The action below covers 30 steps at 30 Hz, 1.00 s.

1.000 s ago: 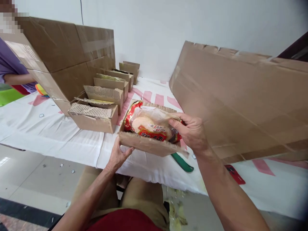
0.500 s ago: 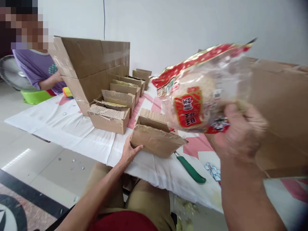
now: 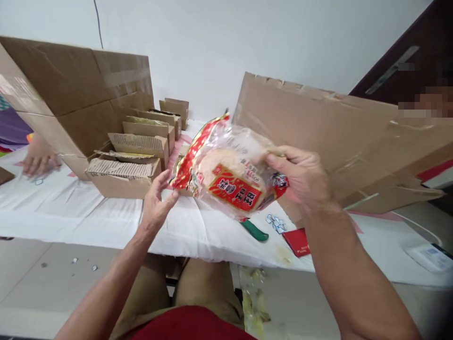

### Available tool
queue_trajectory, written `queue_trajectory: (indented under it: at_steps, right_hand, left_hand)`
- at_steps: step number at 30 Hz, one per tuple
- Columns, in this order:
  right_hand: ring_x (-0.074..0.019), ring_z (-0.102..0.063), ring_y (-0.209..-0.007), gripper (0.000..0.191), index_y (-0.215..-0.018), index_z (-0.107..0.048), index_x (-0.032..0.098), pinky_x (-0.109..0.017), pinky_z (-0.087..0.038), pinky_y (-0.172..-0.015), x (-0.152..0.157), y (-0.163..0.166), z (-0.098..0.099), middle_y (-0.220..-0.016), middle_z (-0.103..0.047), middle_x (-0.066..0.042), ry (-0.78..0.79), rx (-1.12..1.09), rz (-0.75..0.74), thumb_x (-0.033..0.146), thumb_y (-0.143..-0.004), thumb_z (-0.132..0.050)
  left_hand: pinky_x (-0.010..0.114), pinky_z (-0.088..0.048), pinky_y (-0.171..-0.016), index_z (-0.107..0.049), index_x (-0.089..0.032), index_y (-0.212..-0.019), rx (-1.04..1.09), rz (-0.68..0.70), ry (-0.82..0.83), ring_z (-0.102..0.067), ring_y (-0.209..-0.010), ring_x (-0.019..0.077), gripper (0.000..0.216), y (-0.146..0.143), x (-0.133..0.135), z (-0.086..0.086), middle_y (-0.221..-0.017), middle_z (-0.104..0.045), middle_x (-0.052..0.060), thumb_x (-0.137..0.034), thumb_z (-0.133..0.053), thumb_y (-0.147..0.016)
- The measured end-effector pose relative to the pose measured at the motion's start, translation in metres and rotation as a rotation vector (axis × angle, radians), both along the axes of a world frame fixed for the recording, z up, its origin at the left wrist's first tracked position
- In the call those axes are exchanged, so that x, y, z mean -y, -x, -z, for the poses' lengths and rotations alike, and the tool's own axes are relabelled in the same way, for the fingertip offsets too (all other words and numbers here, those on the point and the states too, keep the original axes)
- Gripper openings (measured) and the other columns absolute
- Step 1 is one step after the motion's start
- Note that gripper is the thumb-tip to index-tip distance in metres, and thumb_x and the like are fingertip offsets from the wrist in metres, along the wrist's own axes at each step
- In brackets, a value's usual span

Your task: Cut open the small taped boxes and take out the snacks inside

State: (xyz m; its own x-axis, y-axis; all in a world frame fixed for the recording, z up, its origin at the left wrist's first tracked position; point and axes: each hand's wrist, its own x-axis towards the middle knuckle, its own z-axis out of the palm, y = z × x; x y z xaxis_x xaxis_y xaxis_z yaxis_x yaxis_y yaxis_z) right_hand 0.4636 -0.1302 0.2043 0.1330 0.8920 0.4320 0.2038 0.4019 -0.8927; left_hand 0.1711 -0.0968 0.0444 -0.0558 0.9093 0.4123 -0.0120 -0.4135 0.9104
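snack bag (image 3: 230, 177) above green-handled knife (image 3: 255, 230), beside cardboard boxes (image 3: 122, 172)

A plain white wall (image 3: 219, 52) closes off the back of the room, with a thin dark cable (image 3: 99, 23) running down it at the left. At the far right stands a dark brown door (image 3: 399, 71) with a long metal handle. The floor (image 3: 42, 283) is pale, glossy tile, scattered with small bits of debris. A low table under a white cloth (image 3: 88, 212) with pink markings spans the view. The light is even and soft, leaving only faint shadows
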Motion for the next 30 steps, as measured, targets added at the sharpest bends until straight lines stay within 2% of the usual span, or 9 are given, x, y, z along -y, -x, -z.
queue_trajectory:
  at_steps: [4,7,11,15,19,21,24,27,30]
  right_hand:
    - [-0.0135,-0.066,-0.06,0.022,-0.083,-0.081,0.022,-0.026,-0.052,-0.053,-0.013,0.019,-0.005,-0.076,-0.078,0.0,0.056,0.079,-0.161,0.042,-0.076,-0.087]
    - [-0.0138,-0.066,-0.061,0.023,-0.08,-0.081,0.02,-0.025,-0.052,-0.053,-0.012,0.04,-0.014,-0.076,-0.078,-0.001,0.064,0.183,-0.235,0.042,-0.077,-0.086]
    - [-0.0131,-0.064,-0.063,0.026,-0.077,-0.08,0.019,-0.025,-0.049,-0.053,-0.007,0.059,-0.03,-0.075,-0.076,-0.002,0.067,0.268,-0.29,0.044,-0.077,-0.086]
    - [-0.0163,-0.07,-0.081,0.04,-0.094,-0.08,0.023,-0.027,-0.057,-0.069,-0.003,0.052,-0.044,-0.094,-0.078,-0.002,0.039,0.007,-0.32,0.055,-0.071,-0.089]
    - [-0.0248,-0.07,-0.112,0.062,-0.108,-0.075,0.028,-0.035,-0.061,-0.084,0.003,0.041,-0.029,-0.12,-0.075,-0.005,0.02,-0.149,-0.317,0.068,-0.063,-0.089]
    - [-0.026,-0.072,-0.105,0.07,-0.112,-0.072,0.026,-0.036,-0.062,-0.076,0.003,0.047,-0.012,-0.114,-0.076,-0.007,0.082,-0.113,-0.334,0.067,-0.059,-0.091]
    - [-0.0174,-0.069,-0.074,0.066,-0.11,-0.069,0.022,-0.026,-0.054,-0.054,0.0,0.066,0.004,-0.096,-0.075,-0.003,0.042,-0.092,-0.234,0.057,-0.061,-0.095]
    - [-0.0084,-0.053,-0.052,0.058,-0.101,-0.066,0.021,-0.021,-0.039,-0.038,-0.004,0.076,-0.006,-0.08,-0.069,0.004,-0.106,-0.129,-0.162,0.054,-0.062,-0.094]
    - [-0.0064,-0.049,-0.05,0.054,-0.097,-0.064,0.023,-0.02,-0.039,-0.038,-0.001,0.076,-0.026,-0.078,-0.065,0.006,-0.23,-0.167,-0.144,0.049,-0.062,-0.095]
  left_hand:
    - [0.053,-0.051,-0.112,-0.059,-0.023,-0.145,0.012,0.265,0.009,-0.059,-0.136,0.0399,0.101,0.037,0.021,-0.059,-0.143,-0.065,0.016,-0.075,-0.085,-0.062]
    - [0.054,-0.056,-0.107,-0.056,-0.024,-0.147,0.065,0.33,0.016,-0.066,-0.128,0.0398,0.109,0.052,0.028,-0.084,-0.136,-0.069,0.017,-0.075,-0.089,-0.057]
    - [0.045,-0.063,-0.094,-0.059,-0.02,-0.138,0.037,0.32,0.068,-0.072,-0.115,0.0352,0.098,0.043,0.037,-0.092,-0.13,-0.072,0.016,-0.057,-0.097,-0.056]
    - [0.038,-0.065,-0.079,-0.06,-0.018,-0.123,0.221,0.24,0.135,-0.077,-0.094,0.0285,0.082,0.035,0.036,-0.094,-0.111,-0.077,0.011,-0.048,-0.098,-0.057]
    - [0.036,-0.065,-0.076,-0.059,-0.019,-0.123,0.344,0.128,0.047,-0.077,-0.087,0.0246,0.081,0.042,0.025,-0.098,-0.106,-0.077,0.009,-0.047,-0.097,-0.058]
    - [0.034,-0.065,-0.074,-0.059,-0.018,-0.121,0.33,0.081,0.0,-0.077,-0.087,0.0234,0.077,0.042,0.02,-0.102,-0.105,-0.077,0.008,-0.045,-0.098,-0.06]
    - [0.035,-0.065,-0.079,-0.058,-0.019,-0.122,0.266,0.124,-0.083,-0.077,-0.095,0.0245,0.072,0.036,0.012,-0.117,-0.112,-0.076,0.009,-0.047,-0.095,-0.066]
    - [0.038,-0.065,-0.086,-0.053,-0.021,-0.131,0.214,0.218,-0.213,-0.077,-0.104,0.0268,0.074,0.031,0.003,-0.143,-0.121,-0.074,0.01,-0.05,-0.09,-0.073]
    - [0.04,-0.065,-0.091,-0.052,-0.022,-0.135,0.178,0.203,-0.373,-0.075,-0.111,0.0292,0.077,0.032,-0.006,-0.168,-0.121,-0.073,0.008,-0.052,-0.089,-0.075]
